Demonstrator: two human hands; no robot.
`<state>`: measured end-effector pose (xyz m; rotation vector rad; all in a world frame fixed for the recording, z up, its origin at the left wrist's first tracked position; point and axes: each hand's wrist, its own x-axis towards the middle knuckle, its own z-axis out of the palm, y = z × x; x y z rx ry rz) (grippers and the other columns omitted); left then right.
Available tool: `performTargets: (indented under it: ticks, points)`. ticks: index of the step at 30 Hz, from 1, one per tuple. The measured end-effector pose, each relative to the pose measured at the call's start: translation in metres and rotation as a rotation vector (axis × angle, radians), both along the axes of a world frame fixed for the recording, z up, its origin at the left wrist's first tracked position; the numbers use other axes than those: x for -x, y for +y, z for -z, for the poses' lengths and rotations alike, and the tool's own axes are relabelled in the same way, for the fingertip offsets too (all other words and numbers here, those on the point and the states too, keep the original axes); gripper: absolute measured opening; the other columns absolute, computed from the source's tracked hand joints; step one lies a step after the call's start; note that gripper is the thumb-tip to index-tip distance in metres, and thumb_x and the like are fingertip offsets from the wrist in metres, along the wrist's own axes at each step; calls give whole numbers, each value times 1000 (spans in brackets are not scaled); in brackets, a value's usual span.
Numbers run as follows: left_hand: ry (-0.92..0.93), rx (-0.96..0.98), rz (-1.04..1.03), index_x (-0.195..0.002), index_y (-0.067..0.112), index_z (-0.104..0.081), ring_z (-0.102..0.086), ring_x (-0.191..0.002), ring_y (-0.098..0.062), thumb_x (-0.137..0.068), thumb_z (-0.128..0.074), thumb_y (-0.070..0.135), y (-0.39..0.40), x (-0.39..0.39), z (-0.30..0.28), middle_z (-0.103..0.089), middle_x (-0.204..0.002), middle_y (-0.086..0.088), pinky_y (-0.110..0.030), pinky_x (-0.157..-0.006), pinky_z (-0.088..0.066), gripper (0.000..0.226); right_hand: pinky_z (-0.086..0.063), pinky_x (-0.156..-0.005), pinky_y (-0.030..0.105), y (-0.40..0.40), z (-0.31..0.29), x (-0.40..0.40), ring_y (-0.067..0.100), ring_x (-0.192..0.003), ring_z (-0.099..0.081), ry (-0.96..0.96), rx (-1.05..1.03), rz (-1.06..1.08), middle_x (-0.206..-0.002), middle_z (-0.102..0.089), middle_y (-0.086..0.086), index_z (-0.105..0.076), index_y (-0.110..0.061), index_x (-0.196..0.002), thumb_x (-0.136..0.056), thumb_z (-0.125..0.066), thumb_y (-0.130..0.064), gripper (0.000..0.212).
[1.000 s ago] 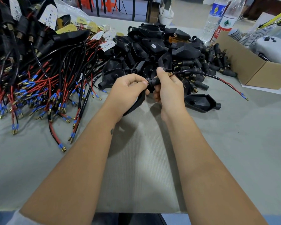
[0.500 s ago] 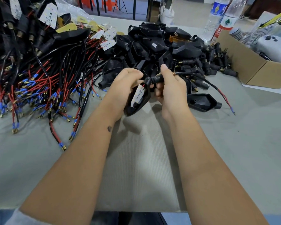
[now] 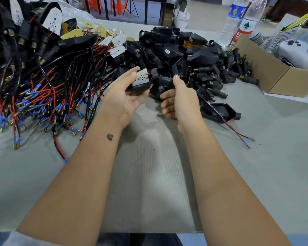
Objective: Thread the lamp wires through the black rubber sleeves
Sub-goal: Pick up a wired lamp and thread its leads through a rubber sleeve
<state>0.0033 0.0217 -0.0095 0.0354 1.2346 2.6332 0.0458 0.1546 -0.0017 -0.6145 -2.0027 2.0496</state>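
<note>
Far left on the worktop: big heap of finished lamp wires, red + black leads w/ blue-capped ends fanned toward me, LED boards on top at the back.

My left hand is palm-up, fingers curled under a black lamp shell w/ its white LED board facing up, thumb on the board's edge. Red + black leads leave the board at its right end and go into the shell's neck.

Just right of that, my right hand pinches the black rubber sleeve between thumb and forefinger; other fingers hang loosely curled. The sleeve sits at the shell's neck, but I can't tell if it's fully seated. This lamp's wire seems to drop behind my right wrist and reappear lying on the worktop to the right, blue tips free.

Behind the hands: pile of empty black shells; right of it, loose sleeves w/ brass ends, then a cardboard box and water bottles.

Step, I'd say: wire's through, sleeve being slid up to the neck. Next calls for a firm push + slight twist, then a check that the leads aren't kinked at the board, and put the unit w/ the done heap.
</note>
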Motion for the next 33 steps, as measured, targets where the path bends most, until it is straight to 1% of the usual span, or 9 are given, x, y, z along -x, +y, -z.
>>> performTargets:
  ticks: [4,7,9,11,15,20,26,30,33]
  points:
    - [15,105,-16,-103,22,-71,-68,-91,-27,-95,-55,16,-5,1,2,-73,-101,-8,-27,-66,-55,20,-41,-58,32,-6,5,-2,23,-60,-53,69,-590,145,-66,-63,10,-57,-1,-70,-98,-45,-40,50]
    - [24,160,-25,-101,22,-73,-69,-88,-23,-93,-53,14,-4,0,2,-74,-101,-5,-27,-65,-54,23,-40,-62,31,-9,4,-4,7,-62,-45,272,-621,128,-65,-53,-7,-52,-22,-69,-94,-54,-31,27]
    - [50,194,-16,-100,21,-74,-68,-86,-19,-92,-51,13,-4,-2,1,-74,-101,-4,-27,-65,-54,25,-45,-69,29,-12,3,-4,4,-73,-50,349,-677,82,-80,-55,-10,-62,-31,-85,-93,-59,-29,8]
    - [68,223,-12,-101,20,-74,-66,-85,-19,-92,-51,12,-3,-3,1,-72,-99,-5,-28,-64,-53,26,-48,-77,30,-13,4,-3,6,-87,-54,398,-727,40,-94,-53,-8,-68,-29,-103,-92,-62,-28,12]
    - [115,297,18,-103,13,-74,-64,-84,-23,-92,-50,24,-1,-4,0,-69,-100,-11,-30,-58,-51,28,-49,-82,38,-14,4,-3,12,-96,-54,404,-737,-5,-96,-52,-9,-71,-25,-96,-91,-65,-25,7]
    - [106,400,-16,-87,20,-77,-67,-77,-22,-100,-31,56,2,-5,-2,-74,-90,-8,-30,-53,-51,60,-42,-93,39,-14,-2,-3,19,-102,-51,378,-700,-40,-99,-50,-4,-66,-14,-87,-92,-63,-13,5]
    - [140,465,-56,-78,23,-78,-69,-73,-20,-101,-21,58,5,-6,-3,-75,-86,-6,-27,-52,-51,71,-35,-103,45,-16,-6,-4,21,-111,-46,303,-667,-51,-105,-46,-6,-58,-16,-89,-97,-57,-14,9]
    - [131,427,-48,-81,22,-78,-69,-73,-20,-101,-20,58,6,-6,-3,-75,-89,-7,-27,-52,-52,71,-37,-102,50,-19,-5,-6,22,-105,-51,331,-613,-42,-102,-48,-3,-55,-18,-87,-97,-56,-13,11]
    - [90,376,-44,-84,17,-75,-69,-73,-21,-101,-23,57,6,-6,-3,-74,-86,-8,-27,-50,-52,68,-39,-101,47,-18,-4,-7,13,-92,-52,362,-561,-12,-99,-50,-4,-55,-22,-83,-95,-59,-13,16]
